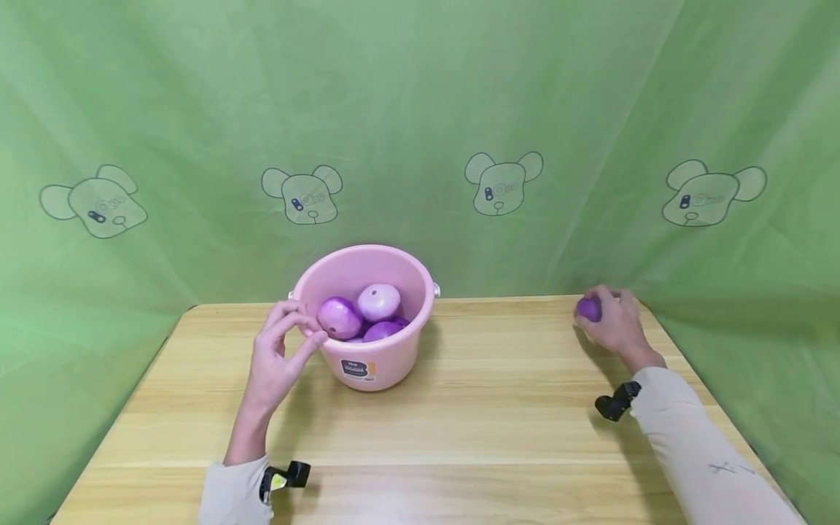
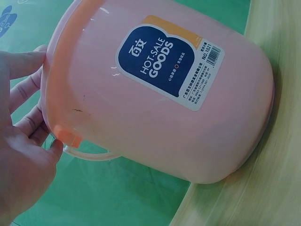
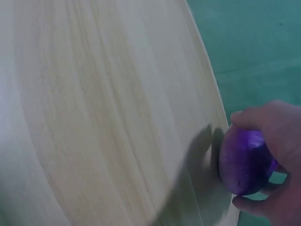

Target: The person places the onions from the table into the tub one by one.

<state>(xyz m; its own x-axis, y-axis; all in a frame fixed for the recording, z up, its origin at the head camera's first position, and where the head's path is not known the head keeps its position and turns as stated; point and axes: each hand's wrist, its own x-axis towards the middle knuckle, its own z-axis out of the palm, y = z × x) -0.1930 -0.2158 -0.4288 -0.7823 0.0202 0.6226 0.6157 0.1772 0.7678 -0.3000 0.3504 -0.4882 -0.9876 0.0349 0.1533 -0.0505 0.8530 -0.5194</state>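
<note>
A pink bucket [image 1: 370,364] stands on the table, left of the middle, with several glossy purple onion-like balls [image 1: 340,318] inside. My left hand [image 1: 278,361] grips its rim on the left side, thumb and fingers spread along the edge. In the left wrist view, the fingers [image 2: 29,120] lie against the rim beside the handle joint. Over at the table's far right corner, my right hand [image 1: 613,324] holds another purple onion-like ball [image 3: 244,162] between thumb and fingers. Its shadow falls on the wood right beside it.
A light wooden table [image 1: 499,423] carries everything. Green cloth [image 1: 407,87] with mouse-head drawings hangs close behind the table and along both sides. The bucket's pale handle [image 2: 94,155] hangs down at its side.
</note>
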